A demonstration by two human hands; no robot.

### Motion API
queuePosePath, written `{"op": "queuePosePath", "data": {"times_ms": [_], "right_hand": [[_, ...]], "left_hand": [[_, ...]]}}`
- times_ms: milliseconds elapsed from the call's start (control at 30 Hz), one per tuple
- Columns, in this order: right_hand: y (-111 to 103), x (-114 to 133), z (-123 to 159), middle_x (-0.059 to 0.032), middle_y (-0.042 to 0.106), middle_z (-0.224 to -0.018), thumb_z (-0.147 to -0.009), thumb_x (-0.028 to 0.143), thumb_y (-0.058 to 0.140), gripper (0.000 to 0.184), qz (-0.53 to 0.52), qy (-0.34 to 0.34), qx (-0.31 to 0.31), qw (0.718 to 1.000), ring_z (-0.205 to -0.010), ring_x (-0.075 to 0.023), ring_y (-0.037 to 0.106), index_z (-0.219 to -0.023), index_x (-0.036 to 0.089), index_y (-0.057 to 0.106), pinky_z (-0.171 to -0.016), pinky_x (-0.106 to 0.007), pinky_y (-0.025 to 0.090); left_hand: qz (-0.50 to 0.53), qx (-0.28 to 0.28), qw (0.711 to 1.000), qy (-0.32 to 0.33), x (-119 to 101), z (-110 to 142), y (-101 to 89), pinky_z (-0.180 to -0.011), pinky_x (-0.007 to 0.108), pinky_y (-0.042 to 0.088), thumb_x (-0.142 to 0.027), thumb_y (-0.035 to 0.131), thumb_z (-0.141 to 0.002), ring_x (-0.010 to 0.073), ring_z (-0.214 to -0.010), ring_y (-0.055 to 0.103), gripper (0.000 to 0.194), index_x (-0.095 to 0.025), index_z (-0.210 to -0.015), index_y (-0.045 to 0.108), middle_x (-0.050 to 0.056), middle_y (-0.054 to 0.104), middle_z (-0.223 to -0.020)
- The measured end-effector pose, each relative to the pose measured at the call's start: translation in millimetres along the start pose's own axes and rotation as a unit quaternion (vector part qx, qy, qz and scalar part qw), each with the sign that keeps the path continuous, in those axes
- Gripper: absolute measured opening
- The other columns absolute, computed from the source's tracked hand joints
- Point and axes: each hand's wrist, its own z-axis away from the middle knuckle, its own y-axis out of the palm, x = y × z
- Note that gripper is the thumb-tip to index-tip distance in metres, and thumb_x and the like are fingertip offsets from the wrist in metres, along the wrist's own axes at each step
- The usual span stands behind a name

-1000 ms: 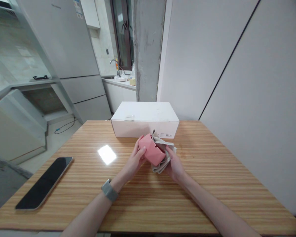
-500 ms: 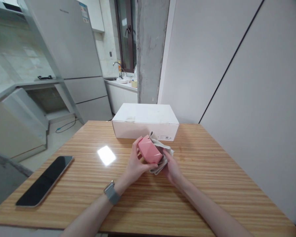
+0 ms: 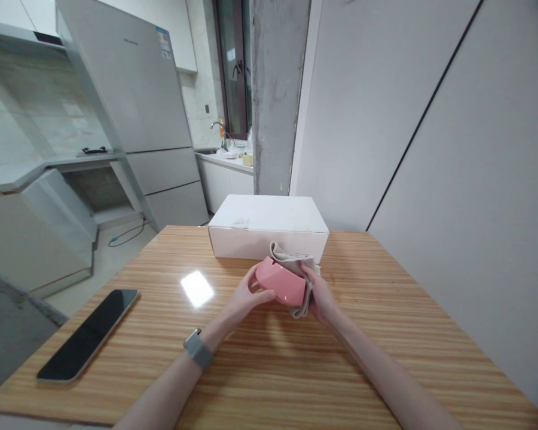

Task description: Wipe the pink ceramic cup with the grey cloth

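A glossy pink bowl (image 3: 280, 283) with a faceted outer wall is held tilted above the wooden table, its opening turned away from me and hidden. Thumb and fingers of my left hand (image 3: 246, 292) grip its left side. A grey-beige cloth (image 3: 291, 258) lies bunched against the bowl's far and right sides. My right hand (image 3: 319, 292) is closed around the cloth and presses it to the bowl's right end; some of its fingers are hidden behind the cloth.
Just behind my hands stands a white box (image 3: 269, 215) on the wooden table (image 3: 233, 370). A black phone (image 3: 89, 334) lies at the left side. Further back are a fridge (image 3: 130, 89) and a sink faucet (image 3: 219, 132); a pale wall (image 3: 430, 179) runs along the right.
The bowl has turned so its long side lies flatter, and it has shifted slightly right with both hands. My left thumb has slid left along its lower edge. The view has tilted a little.
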Motion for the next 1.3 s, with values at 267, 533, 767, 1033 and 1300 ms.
{"op": "queuePosePath", "data": {"times_ms": [267, 533, 767, 1033, 1300], "right_hand": [[-11.7, -8.0, 3.7, -0.0046, 0.074, -0.097, -0.072, 0.048, 0.066, 0.038, 0.0, -0.056, 0.011, 0.998, -0.102, -0.03, 0.064, -0.097, 0.019, 0.071, -0.091, -0.041, 0.048], [-13.5, -31.2, 0.8, 0.0003, 0.069, -0.112, -0.071, 0.047, 0.069, 0.039, -0.029, -0.108, -0.04, 0.993, -0.116, -0.0255, 0.056, -0.103, 0.024, 0.068, -0.101, -0.04, 0.042], [-7.7, -17.7, 5.6, -0.0026, 0.073, -0.099, -0.072, 0.045, 0.067, 0.031, -0.057, -0.109, -0.087, 0.989, -0.107, -0.0276, 0.062, -0.092, 0.021, 0.07, -0.093, -0.041, 0.049], [-19.4, -17.0, 0.8, -0.0009, 0.072, -0.105, -0.073, 0.047, 0.067, 0.035, 0.004, -0.162, -0.062, 0.985, -0.115, -0.0246, 0.057, -0.098, 0.022, 0.07, -0.105, -0.039, 0.037], [-17.6, -20.0, 5.8, -0.0026, 0.071, -0.108, -0.073, 0.046, 0.068, 0.039, 0.054, -0.179, -0.024, 0.982, -0.113, -0.0271, 0.058, -0.103, 0.022, 0.069, -0.103, -0.042, 0.039]], "left_hand": [[-0.172, -0.018, 0.98, 0.103, -5.3, 14.3, 16.9, -0.096, 0.039, 0.044, -0.022, 0.087, -0.05, 0.0273, -0.114, 0.054, 0.089, -0.023, -0.127, 0.042, 0.011, 0.053, -0.127], [-0.263, -0.097, 0.93, 0.237, 3.3, 13.8, 20.0, -0.104, 0.043, 0.037, -0.025, 0.086, -0.052, 0.0312, -0.129, 0.037, 0.091, -0.023, -0.13, 0.04, 0.014, 0.037, -0.139], [0.058, -0.085, 0.995, 0.003, -6.4, 9.0, 17.5, -0.076, 0.028, 0.052, -0.041, 0.063, -0.081, 0.0212, -0.106, 0.057, 0.04, -0.023, -0.114, 0.054, 0.01, 0.05, -0.133], [0.123, 0.044, 0.978, -0.162, -5.3, 10.7, 8.4, -0.059, 0.032, 0.057, -0.044, 0.066, -0.078, 0.0201, -0.077, 0.065, 0.05, -0.016, -0.119, 0.055, 0.014, 0.064, -0.11], [0.087, 0.037, 0.99, -0.104, 1.0, 7.8, 4.0, -0.065, 0.03, 0.055, -0.033, 0.068, -0.076, 0.0243, -0.09, 0.065, 0.05, -0.014, -0.121, 0.056, 0.014, 0.064, -0.114]]}}
